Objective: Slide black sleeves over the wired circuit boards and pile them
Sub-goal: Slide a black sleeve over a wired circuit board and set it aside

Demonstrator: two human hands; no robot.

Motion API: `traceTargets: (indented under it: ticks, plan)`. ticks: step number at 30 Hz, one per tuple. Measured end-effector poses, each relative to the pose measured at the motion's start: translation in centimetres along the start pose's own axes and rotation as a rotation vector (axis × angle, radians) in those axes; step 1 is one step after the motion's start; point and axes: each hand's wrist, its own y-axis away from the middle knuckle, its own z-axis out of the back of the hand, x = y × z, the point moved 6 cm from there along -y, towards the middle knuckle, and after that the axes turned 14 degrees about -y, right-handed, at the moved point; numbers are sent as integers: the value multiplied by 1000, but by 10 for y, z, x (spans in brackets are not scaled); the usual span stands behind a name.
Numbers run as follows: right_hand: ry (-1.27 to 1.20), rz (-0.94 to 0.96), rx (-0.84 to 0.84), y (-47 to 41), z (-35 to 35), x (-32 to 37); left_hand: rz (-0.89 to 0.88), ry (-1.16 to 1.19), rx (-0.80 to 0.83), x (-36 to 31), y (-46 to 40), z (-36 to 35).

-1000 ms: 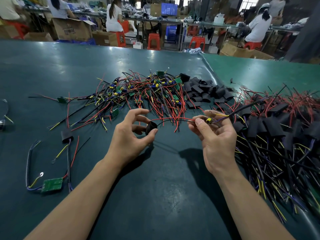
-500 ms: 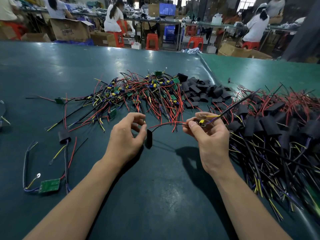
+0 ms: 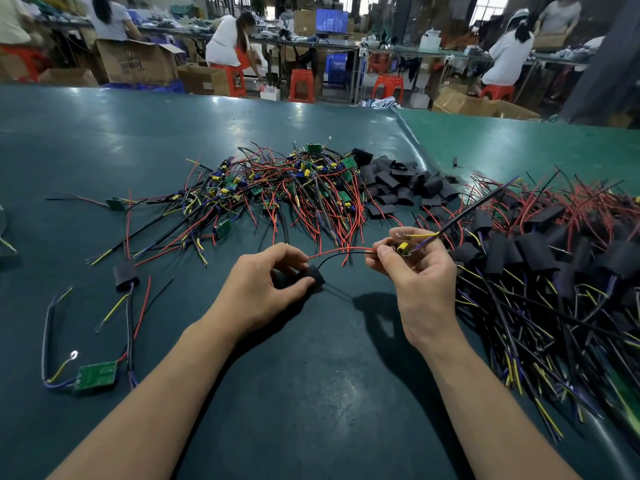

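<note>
Compared with the earlier frames, the left hand (image 3: 266, 289) has turned palm-down, and the black sleeve (image 3: 313, 277) it pinches between thumb and curled fingers now lies flatter, its long axis running from lower left to upper right, open end toward the right hand (image 3: 415, 268). Right hand pinches a small wired circuit board (image 3: 401, 248) at centre frame between thumb and forefinger, above the green table (image 3: 311, 393). Red and black leads (image 3: 341, 252) arc leftward from the board to the sleeve mouth; yellow and dark leads run to the upper right. Upper centre: pile of bare boards (image 3: 287, 188) and loose sleeves (image 3: 401, 185). Right edge: pile of sleeved boards (image 3: 540, 258). Lower left: one bare board (image 3: 95, 375).
</note>
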Motion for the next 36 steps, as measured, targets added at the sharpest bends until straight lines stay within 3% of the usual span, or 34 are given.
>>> traceTargets:
  ticks: [17, 36]
  plan:
    - [31, -55, -28, -1, 4, -4, -58, -92, 86, 0, 2, 2]
    - [-39, -51, 61, 2, 0, -2, 24, 52, 201, 7, 0, -8]
